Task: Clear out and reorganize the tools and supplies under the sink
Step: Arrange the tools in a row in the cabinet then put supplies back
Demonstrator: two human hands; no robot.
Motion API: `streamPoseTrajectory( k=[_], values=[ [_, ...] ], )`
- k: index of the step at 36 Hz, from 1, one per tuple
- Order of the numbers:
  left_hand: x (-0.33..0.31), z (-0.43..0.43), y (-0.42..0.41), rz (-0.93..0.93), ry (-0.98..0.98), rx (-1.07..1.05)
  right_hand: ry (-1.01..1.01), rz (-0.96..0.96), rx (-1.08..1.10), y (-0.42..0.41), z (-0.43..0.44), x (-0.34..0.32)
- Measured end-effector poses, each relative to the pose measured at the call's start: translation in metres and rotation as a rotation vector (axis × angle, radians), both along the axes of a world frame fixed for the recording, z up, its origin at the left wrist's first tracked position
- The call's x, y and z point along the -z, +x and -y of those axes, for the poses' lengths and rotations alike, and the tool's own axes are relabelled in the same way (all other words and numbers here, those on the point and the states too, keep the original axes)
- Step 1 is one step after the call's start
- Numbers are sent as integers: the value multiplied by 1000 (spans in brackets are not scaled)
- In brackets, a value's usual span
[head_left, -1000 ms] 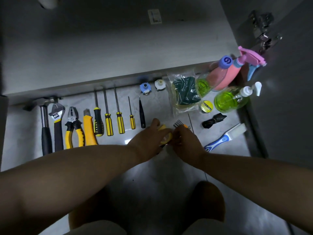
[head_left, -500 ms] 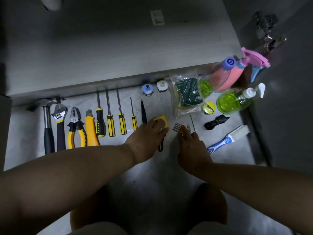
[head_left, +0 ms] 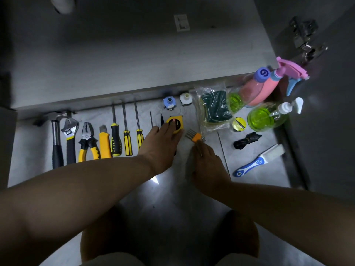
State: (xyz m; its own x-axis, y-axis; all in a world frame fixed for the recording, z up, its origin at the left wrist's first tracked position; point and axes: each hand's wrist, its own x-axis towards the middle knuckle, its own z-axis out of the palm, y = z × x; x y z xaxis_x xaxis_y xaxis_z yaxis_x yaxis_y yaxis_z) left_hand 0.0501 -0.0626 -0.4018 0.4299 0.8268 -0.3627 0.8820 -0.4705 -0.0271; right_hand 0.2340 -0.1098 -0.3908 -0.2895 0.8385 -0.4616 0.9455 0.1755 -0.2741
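Tools and supplies lie in a row on the grey floor (head_left: pixel 172 198) before the cabinet. My left hand (head_left: pixel 161 144) rests with fairly straight fingers on top of a yellow tape measure (head_left: pixel 175 123), which lies just right of the small screwdrivers (head_left: pixel 139 135). My right hand (head_left: pixel 208 166) pinches the near ends of a hex key set in an orange holder (head_left: pixel 196 136); its far ends fan out on the floor right of the tape measure.
From the left lie a hammer (head_left: pixel 56 143), wrench (head_left: pixel 70 139), pliers (head_left: pixel 88 144) and utility knife (head_left: pixel 104 144). To the right are bagged sponges (head_left: pixel 215 108), a pink spray bottle (head_left: pixel 269 89), green soap bottle (head_left: pixel 267 117), brush (head_left: pixel 257 162) and an open cabinet door (head_left: pixel 326 121).
My hands have parted. The left one has slid the tape measure away from me into the tool row. The right one has moved the hex key set slightly forward beside it.
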Motion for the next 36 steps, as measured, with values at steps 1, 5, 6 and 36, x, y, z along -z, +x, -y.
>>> streamPoseTrajectory(
  k=[1,5,6,36],
  values=[
    [0,0,-1,4,-3,-12,-9,-2,-2,0,1,0],
    [1,-2,-3,12,-17,-31,-33,-17,29,-9,-4,0],
    [2,-2,-3,10,-16,-30,-37,-13,30,-12,-7,0],
    [-227,3,-93,42,-501,-231,-176,200,-250,-51,-48,-227]
  ],
)
